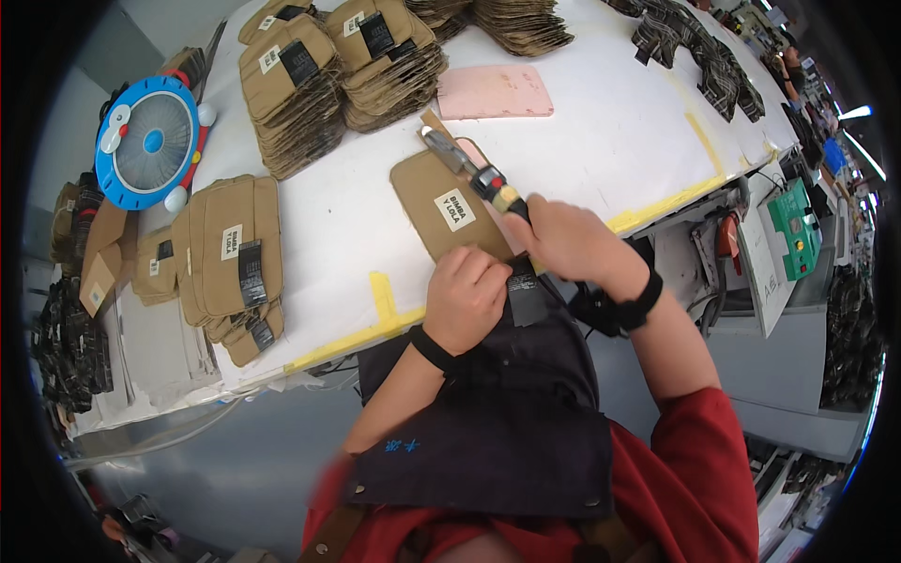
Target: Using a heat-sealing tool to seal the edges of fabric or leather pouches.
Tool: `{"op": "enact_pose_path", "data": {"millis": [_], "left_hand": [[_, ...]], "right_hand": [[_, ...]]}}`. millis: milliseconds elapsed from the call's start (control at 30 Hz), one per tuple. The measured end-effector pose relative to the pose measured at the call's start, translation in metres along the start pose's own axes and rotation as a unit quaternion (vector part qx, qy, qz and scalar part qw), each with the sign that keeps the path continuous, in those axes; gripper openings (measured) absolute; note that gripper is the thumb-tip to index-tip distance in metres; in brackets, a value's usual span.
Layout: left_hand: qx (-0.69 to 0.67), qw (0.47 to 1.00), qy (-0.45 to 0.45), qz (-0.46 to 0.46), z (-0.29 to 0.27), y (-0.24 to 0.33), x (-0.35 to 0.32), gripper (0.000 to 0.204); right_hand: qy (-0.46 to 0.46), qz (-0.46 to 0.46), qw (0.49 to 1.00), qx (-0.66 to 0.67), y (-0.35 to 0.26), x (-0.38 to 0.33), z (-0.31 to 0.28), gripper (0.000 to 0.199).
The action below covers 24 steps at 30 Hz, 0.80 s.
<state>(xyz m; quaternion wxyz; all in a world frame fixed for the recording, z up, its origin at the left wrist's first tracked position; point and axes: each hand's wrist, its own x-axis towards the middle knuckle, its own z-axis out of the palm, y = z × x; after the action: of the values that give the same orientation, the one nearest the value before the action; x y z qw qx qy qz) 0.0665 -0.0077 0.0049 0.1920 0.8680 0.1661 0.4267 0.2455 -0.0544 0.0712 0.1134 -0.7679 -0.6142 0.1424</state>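
Note:
A tan fabric piece with rounded corners and a white printed patch lies on the white table in front of me. My left hand is closed at its near edge, fingers curled and thumb pressed in. By its thumb a black label hangs over the table edge. My right hand grips a hand tool with a long silvery head and a black, red and yellow handle. The tool's head lies over the far right side of the piece, pointing away from me; whether it touches the fabric I cannot tell.
Tall stacks of tan pieces stand at the back left, with another pile nearer. A pink board lies beyond my work. A blue-rimmed fan stands far left. Dark patterned straps lie back right; a green box sits off the right edge.

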Motion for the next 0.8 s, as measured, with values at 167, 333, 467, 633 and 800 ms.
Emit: {"op": "enact_pose_path", "data": {"millis": [167,333,467,633,800], "left_hand": [[0.000,1.000,-0.002,0.000,-0.001,0.000,-0.004,0.016],[-0.005,1.000,-0.001,-0.001,-0.001,0.002,-0.002,0.019],[0.001,1.000,-0.002,0.003,0.001,0.002,0.000,0.019],[0.003,1.000,-0.005,-0.008,0.000,0.001,0.000,0.020],[-0.008,1.000,0.002,-0.010,-0.001,0.001,0.000,0.021]], "right_hand": [[-0.018,0.018,1.000,-0.004,-0.013,-0.066,-0.013,0.041],[-0.018,0.015,1.000,-0.009,-0.010,-0.045,-0.015,0.040],[-0.007,-0.006,1.000,0.004,0.002,0.001,-0.008,0.046],[-0.031,0.013,0.999,0.001,0.006,-0.031,-0.011,0.046],[-0.089,0.036,0.995,-0.025,0.002,-0.117,-0.035,0.040]]}}
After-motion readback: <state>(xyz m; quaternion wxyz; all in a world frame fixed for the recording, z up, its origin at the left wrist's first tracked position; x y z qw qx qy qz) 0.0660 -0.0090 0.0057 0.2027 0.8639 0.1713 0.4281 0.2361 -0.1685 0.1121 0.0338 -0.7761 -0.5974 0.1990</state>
